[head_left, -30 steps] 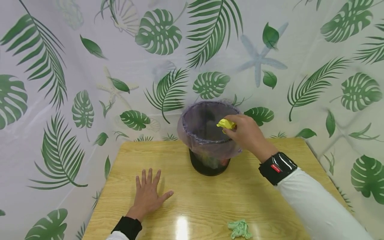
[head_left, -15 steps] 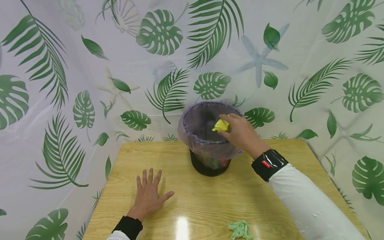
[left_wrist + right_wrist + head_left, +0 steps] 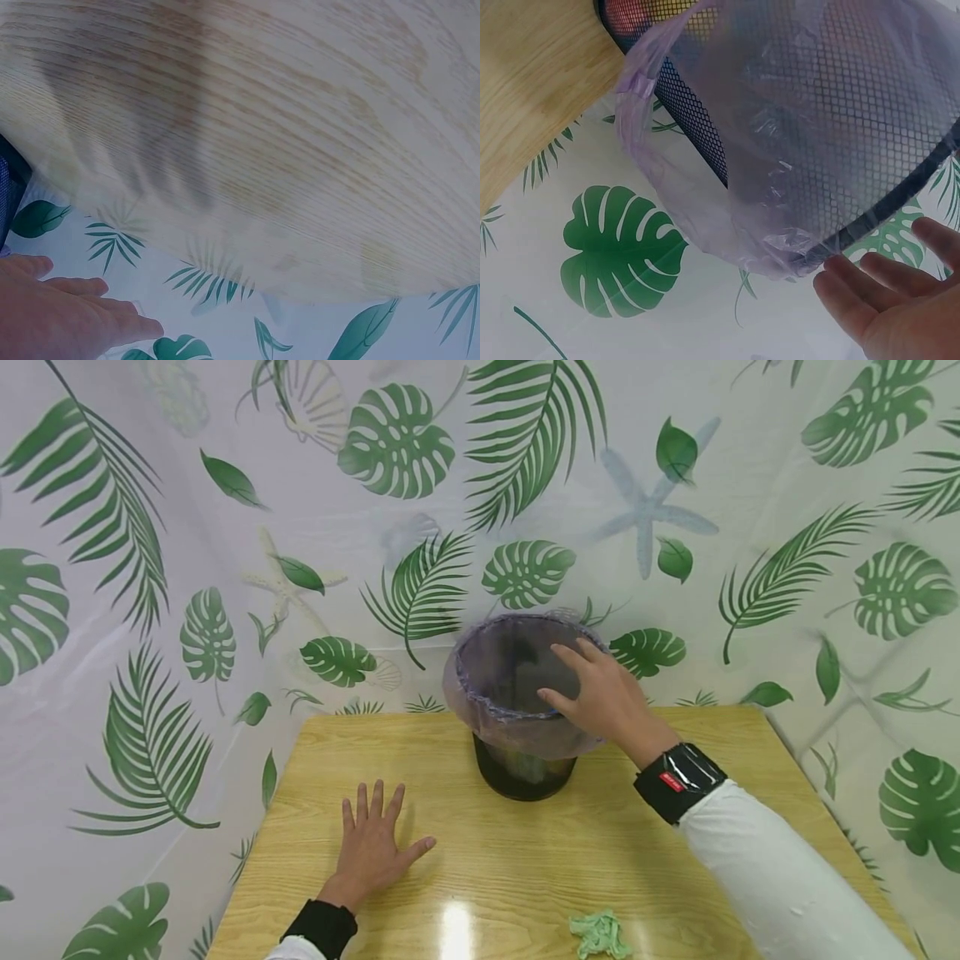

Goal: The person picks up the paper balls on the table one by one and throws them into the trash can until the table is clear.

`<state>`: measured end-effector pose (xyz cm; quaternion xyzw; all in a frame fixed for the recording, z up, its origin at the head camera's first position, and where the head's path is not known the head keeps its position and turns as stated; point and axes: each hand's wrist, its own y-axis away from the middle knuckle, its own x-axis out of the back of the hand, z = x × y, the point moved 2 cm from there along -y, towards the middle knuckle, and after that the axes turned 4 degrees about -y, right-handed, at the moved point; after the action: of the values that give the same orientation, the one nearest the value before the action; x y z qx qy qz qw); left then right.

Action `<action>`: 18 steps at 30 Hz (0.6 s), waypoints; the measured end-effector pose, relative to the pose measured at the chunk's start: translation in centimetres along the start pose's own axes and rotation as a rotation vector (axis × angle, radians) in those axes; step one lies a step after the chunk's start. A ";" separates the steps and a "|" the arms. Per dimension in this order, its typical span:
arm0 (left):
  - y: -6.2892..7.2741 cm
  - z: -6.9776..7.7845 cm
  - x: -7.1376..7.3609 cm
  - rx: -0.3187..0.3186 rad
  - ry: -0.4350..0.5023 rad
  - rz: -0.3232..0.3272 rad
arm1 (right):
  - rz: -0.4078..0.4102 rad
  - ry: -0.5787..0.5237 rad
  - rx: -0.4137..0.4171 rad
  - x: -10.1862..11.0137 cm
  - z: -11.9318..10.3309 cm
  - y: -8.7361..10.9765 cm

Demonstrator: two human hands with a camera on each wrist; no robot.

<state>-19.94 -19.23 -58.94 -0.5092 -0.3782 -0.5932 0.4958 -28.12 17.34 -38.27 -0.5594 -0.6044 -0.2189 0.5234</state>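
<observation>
A black mesh trash bin (image 3: 525,781), lined with a thin purple bag (image 3: 495,731), stands at the back of the wooden table. Over the right side of its mouth, my right hand (image 3: 600,693) is spread with nothing between the fingers. The right wrist view shows that same hand (image 3: 907,300) by the bin's rim, with red and yellow colours showing through the mesh (image 3: 697,22). My left hand (image 3: 371,852) is over the table on the left, fingers spread and holding nothing. A crumpled light green piece (image 3: 600,933) lies near the front of the table.
The wooden table (image 3: 450,827) reaches back to a leaf-patterned sheet (image 3: 420,435), which also rises at both sides. The bin stands close to the back edge.
My right hand has let go of the crumpled yellow piece over the bin's mouth, and its fingers have spread. The yellow piece is out of sight now. My left hand stays in place.
</observation>
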 end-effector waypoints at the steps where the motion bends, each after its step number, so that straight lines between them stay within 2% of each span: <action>1: 0.0 0.0 0.0 -0.001 -0.001 0.002 | 0.012 0.009 0.011 0.0 0.0 0.1; 12: 0.1 -0.1 -0.6 -0.018 0.016 0.029 | 0.161 -0.006 0.115 -0.3 0.7 2.6; 18: 0.0 -0.3 -0.6 -0.010 -0.001 0.021 | 0.179 0.000 0.106 -0.2 1.3 4.3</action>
<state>-20.04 -19.38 -59.62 -0.5158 -0.3700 -0.5898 0.4991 -24.76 19.53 -40.28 -0.5826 -0.5627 -0.1393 0.5697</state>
